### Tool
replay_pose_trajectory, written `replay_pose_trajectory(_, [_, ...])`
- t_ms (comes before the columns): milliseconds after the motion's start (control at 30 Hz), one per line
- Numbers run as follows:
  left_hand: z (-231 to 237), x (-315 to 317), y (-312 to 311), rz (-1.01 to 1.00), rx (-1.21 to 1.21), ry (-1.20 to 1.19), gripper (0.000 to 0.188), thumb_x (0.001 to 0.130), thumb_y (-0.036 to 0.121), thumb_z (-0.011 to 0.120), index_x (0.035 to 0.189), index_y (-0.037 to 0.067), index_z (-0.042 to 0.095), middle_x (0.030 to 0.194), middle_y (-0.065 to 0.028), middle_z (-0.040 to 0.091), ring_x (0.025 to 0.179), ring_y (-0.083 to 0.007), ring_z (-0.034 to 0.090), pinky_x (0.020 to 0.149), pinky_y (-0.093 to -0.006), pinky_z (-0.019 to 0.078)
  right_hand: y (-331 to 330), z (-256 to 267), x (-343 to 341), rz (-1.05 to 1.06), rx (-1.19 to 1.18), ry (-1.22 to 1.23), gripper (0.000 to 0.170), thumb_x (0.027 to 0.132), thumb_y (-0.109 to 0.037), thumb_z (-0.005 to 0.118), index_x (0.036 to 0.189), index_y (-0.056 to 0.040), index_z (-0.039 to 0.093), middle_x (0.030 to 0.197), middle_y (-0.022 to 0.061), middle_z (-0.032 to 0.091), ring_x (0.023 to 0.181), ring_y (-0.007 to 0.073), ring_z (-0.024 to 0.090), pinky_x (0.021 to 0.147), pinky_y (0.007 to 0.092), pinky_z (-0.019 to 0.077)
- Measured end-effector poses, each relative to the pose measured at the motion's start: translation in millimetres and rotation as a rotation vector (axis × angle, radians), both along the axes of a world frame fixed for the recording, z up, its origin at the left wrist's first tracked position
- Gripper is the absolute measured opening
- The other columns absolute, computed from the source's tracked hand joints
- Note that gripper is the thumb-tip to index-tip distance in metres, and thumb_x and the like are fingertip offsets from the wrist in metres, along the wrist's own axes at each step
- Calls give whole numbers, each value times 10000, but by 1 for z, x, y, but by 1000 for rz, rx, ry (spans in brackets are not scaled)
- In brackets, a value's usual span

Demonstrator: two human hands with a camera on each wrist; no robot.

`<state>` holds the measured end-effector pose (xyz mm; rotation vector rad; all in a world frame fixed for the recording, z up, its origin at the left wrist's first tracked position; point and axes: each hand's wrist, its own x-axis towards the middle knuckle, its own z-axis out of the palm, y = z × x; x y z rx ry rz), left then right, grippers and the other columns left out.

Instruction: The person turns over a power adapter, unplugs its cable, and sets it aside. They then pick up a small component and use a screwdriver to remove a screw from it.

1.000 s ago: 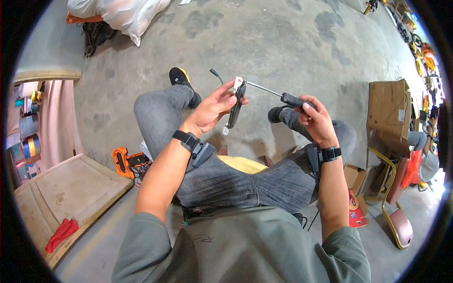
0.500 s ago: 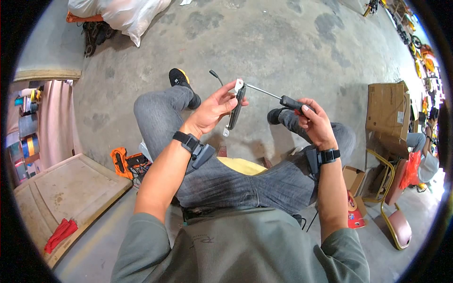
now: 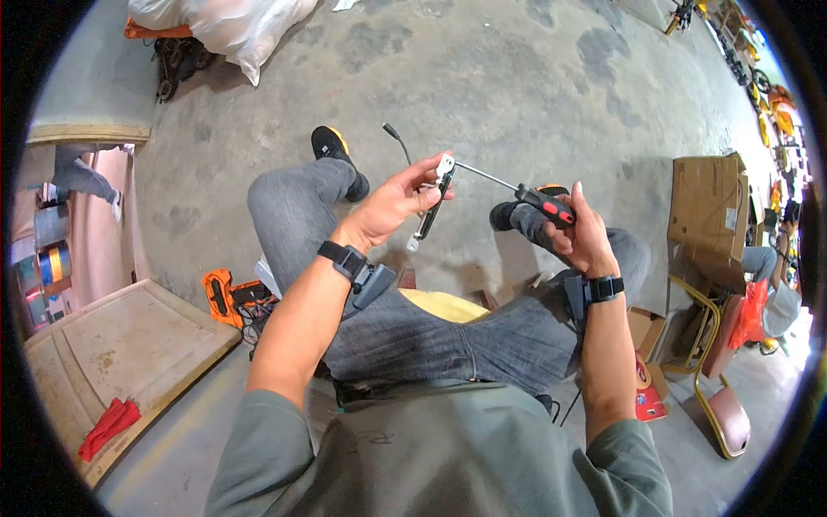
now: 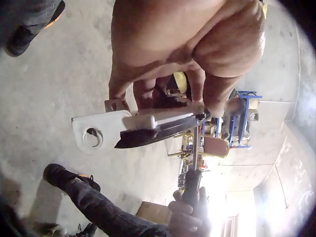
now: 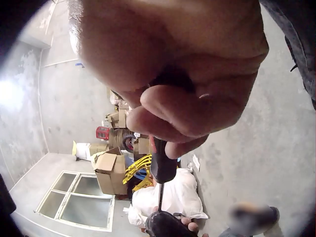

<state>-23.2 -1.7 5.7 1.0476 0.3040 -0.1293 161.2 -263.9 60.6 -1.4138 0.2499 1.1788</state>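
My left hand (image 3: 383, 214) holds a slim black part with a white metal bracket (image 4: 106, 127) that has a hole in its end tab. Thumb and fingers grip it near its upper end. A black cable (image 3: 401, 143) with a plug on its end sticks up behind these fingers. In my right hand (image 3: 589, 237) is a screwdriver (image 3: 541, 203) with a black and red handle, its fingers curled round the handle in the right wrist view and its thumb pointing up. The screwdriver's shaft reaches left to the bracket's upper end, where the tip overlaps the part.
The person sits with knees apart over a concrete floor (image 3: 482, 77). On the left are a wooden panel (image 3: 164, 345) with a red cloth (image 3: 110, 428) and an orange tool (image 3: 221, 297). A cardboard box (image 3: 706, 202) and a chair (image 3: 732, 414) stand right. A white sack (image 3: 250, 34) lies ahead.
The screwdriver handle has turned, its red patches now showing, and my right thumb has lifted off it. The held part has shifted slightly right and down. A leg has appeared in the left opening.
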Motion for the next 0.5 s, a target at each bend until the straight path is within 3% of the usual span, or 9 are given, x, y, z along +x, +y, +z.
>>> replay_pose_trajectory(100, [4, 1, 2, 4, 2, 13, 623, 937, 201, 620, 1485, 129, 331, 1274, -38, 541, 1188, -197, 539, 1054, -329, 368, -4, -6, 4, 6, -36, 14, 419, 1015, -447, 416, 1028, -47, 540, 642, 60, 545, 422, 81, 365, 410, 220, 270])
replay_pose_trajectory(200, [0, 1, 2, 6, 0, 21, 630, 940, 216, 618, 1488, 126, 322, 1265, -31, 546, 1188, -189, 539, 1041, -321, 376, -6, -10, 11, 129, 73, 22, 408, 1011, -427, 437, 1087, -33, 515, 631, 43, 481, 455, 83, 338, 433, 205, 271])
replay_pose_trajectory(267, [-3, 2, 2, 10, 3, 15, 633, 941, 224, 618, 1489, 125, 317, 1257, -25, 550, 1188, -185, 539, 1032, -316, 383, -2, -5, 14, 128, 34, -78, 374, 1012, -388, 451, 1101, -30, 515, 692, 15, 498, 515, 76, 377, 468, 205, 293])
replay_pose_trajectory(300, [-3, 3, 2, 24, -15, 21, 634, 941, 235, 617, 1490, 132, 317, 1255, -21, 554, 1188, -183, 540, 1021, -316, 390, -2, -5, 17, 163, 73, -100, 355, 1007, -336, 477, 1185, -30, 502, 774, -3, 517, 592, 77, 421, 522, 210, 338])
replay_pose_trajectory(433, [-2, 8, 3, 70, -65, 76, 618, 946, 270, 608, 1485, 154, 329, 1248, -22, 563, 1190, -181, 542, 992, -325, 408, 2, -19, 14, 159, 185, -331, 279, 1010, -293, 488, 1117, -36, 505, 820, 7, 515, 649, 89, 462, 562, 216, 385])
replay_pose_trajectory(500, [-2, 8, 2, 53, -58, 77, 605, 952, 277, 599, 1482, 159, 333, 1249, -24, 564, 1194, -182, 541, 988, -332, 411, 2, -24, 16, 117, 151, -390, 299, 1010, -269, 483, 1198, -36, 483, 849, 14, 529, 688, 91, 479, 577, 222, 391])
